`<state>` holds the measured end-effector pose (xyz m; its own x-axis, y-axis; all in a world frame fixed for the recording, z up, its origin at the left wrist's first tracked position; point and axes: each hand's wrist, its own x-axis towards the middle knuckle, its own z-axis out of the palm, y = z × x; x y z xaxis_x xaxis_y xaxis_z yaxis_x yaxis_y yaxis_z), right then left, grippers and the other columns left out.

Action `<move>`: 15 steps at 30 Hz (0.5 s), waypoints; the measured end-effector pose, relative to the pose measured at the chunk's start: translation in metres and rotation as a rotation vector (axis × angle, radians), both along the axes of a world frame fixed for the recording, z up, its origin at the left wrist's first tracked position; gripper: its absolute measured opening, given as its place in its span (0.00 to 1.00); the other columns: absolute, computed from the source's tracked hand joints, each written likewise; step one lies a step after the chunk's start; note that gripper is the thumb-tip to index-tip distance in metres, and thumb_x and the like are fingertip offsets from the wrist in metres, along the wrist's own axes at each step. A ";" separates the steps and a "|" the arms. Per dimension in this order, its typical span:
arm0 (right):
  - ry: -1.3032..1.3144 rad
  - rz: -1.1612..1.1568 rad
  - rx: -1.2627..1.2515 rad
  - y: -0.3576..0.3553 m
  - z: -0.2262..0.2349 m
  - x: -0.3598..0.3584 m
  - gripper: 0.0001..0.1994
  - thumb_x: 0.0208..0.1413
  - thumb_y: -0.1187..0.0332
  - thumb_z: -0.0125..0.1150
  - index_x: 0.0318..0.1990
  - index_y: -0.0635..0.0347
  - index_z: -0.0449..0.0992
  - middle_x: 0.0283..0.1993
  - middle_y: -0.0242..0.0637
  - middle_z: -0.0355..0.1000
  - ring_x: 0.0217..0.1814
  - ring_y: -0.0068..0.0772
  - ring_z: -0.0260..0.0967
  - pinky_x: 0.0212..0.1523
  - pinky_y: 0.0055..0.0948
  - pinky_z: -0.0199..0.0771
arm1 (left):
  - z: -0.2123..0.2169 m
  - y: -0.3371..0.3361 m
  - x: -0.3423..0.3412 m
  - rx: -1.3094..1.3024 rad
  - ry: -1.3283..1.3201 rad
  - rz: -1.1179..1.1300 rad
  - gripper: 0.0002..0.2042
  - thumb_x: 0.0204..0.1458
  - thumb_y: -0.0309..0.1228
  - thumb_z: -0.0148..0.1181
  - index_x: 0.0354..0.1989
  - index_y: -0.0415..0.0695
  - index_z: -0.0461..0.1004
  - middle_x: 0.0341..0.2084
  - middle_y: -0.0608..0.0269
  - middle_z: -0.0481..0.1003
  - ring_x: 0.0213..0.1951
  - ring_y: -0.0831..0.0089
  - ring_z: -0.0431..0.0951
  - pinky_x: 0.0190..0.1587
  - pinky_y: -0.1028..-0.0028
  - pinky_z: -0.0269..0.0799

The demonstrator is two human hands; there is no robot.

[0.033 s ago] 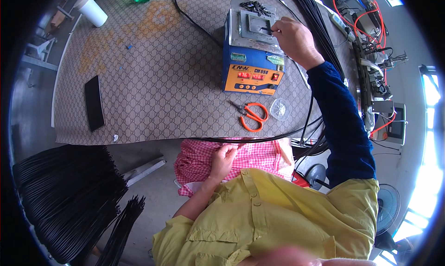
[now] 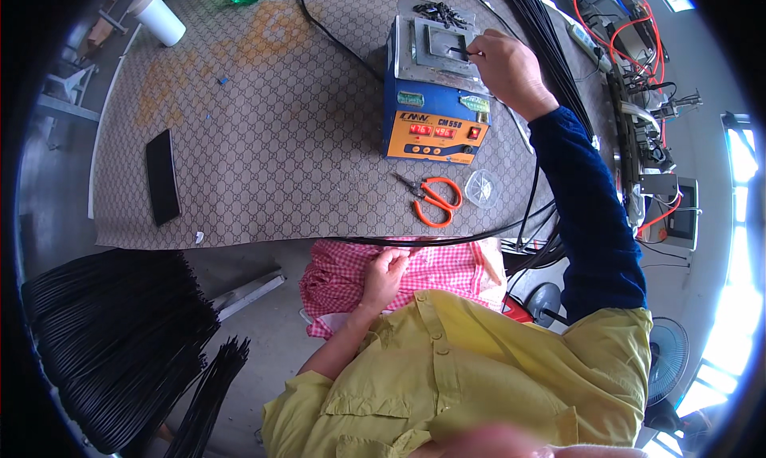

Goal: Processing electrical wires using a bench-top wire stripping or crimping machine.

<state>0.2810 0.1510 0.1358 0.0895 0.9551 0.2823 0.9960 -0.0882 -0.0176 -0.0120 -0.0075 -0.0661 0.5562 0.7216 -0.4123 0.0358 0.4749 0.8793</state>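
My right hand (image 2: 511, 67) is closed, its fingertips pinching a thin black piece (image 2: 456, 50) over the square metal well (image 2: 447, 45) of a solder pot. The blue pot body (image 2: 431, 99) has an orange front with a lit red display. Small dark scraps (image 2: 440, 13) are heaped at the back of its top plate. Below the table edge, my left hand (image 2: 384, 278) rests by pink checked cloth (image 2: 339, 270) with its fingers curled together. What those fingers hold, if anything, I cannot make out.
Orange-handled cutters (image 2: 435, 201) and a clear round lid (image 2: 483, 188) lie before the pot. A black phone (image 2: 163, 177) is at the left, a white cup (image 2: 157, 17) farther back. Black cables (image 2: 550, 51) run along the right; thick black bundles (image 2: 120, 338) hang at lower left.
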 end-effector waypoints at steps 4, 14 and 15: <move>-0.017 0.036 0.030 0.000 -0.001 0.002 0.05 0.44 0.71 0.51 0.27 0.57 0.74 0.30 0.35 0.68 0.34 0.40 0.68 0.34 0.34 0.68 | 0.000 0.001 0.000 0.017 0.001 -0.011 0.05 0.49 0.24 0.52 0.32 0.36 0.70 0.18 0.68 0.70 0.21 0.85 0.67 0.24 0.83 0.63; -0.195 0.173 0.053 0.006 0.016 0.014 0.09 0.41 0.78 0.49 0.29 0.55 0.75 0.30 0.34 0.67 0.32 0.38 0.68 0.32 0.32 0.69 | -0.003 0.000 0.000 0.078 -0.018 0.004 0.03 0.47 0.23 0.54 0.30 0.36 0.70 0.18 0.70 0.69 0.22 0.86 0.66 0.24 0.83 0.62; -0.232 0.178 0.042 0.008 0.020 0.015 0.10 0.40 0.78 0.49 0.29 0.55 0.75 0.30 0.34 0.67 0.32 0.38 0.68 0.32 0.32 0.69 | -0.004 0.000 0.000 0.069 -0.020 0.003 0.03 0.47 0.23 0.54 0.30 0.36 0.70 0.18 0.70 0.69 0.22 0.86 0.66 0.24 0.83 0.62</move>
